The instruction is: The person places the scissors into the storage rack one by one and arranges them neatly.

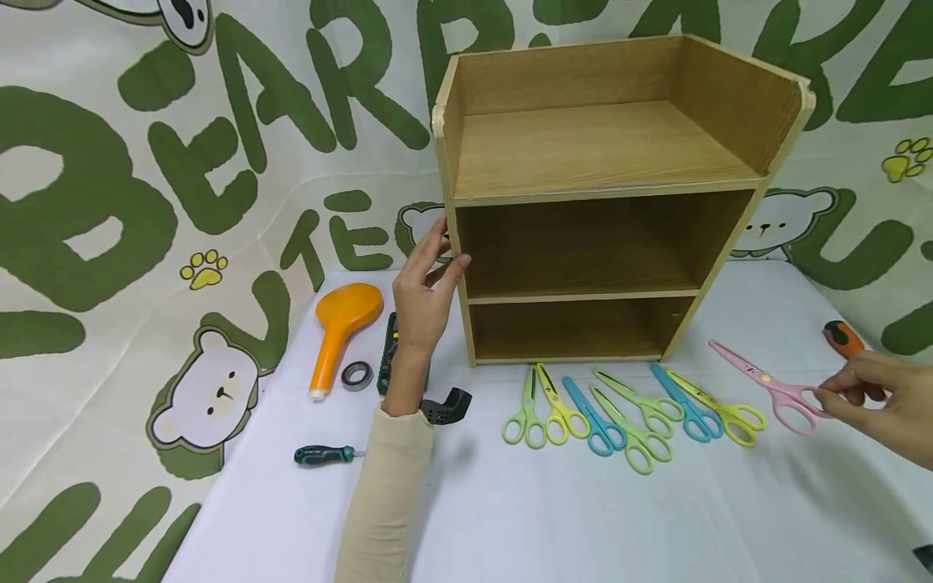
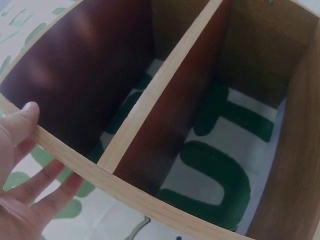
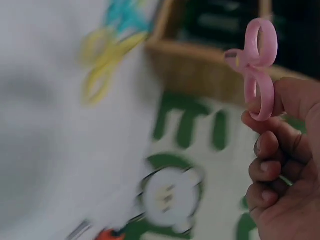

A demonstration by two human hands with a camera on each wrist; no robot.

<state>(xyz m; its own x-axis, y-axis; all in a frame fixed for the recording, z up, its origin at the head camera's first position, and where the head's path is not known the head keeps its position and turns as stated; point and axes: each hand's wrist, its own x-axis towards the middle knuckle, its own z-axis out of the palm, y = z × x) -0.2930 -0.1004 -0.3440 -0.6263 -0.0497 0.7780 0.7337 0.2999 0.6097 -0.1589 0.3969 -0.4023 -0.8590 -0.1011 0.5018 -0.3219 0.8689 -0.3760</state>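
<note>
My left hand (image 1: 423, 312) holds the left side panel of a wooden shelf (image 1: 583, 198), thumb over its front edge and fingers along the outside. In the left wrist view, the thumb of that hand (image 2: 22, 165) lies on the panel's rim. On the right, my right hand (image 1: 885, 401) pinches one finger loop of pink scissors (image 1: 787, 394). Their blades point left toward the shelf in the head view. The right wrist view shows the pink handles (image 3: 262, 70) between thumb and index finger, with the other fingers curled in.
Several green, yellow and blue scissors (image 1: 601, 417) lie before the shelf. At left are an orange paddle-shaped object (image 1: 342, 324), a black tape roll (image 1: 356, 376), a screwdriver (image 1: 324, 455) and a dark green item (image 1: 389, 348) partly behind my arm. An orange-and-black handle (image 1: 843, 338) lies at right.
</note>
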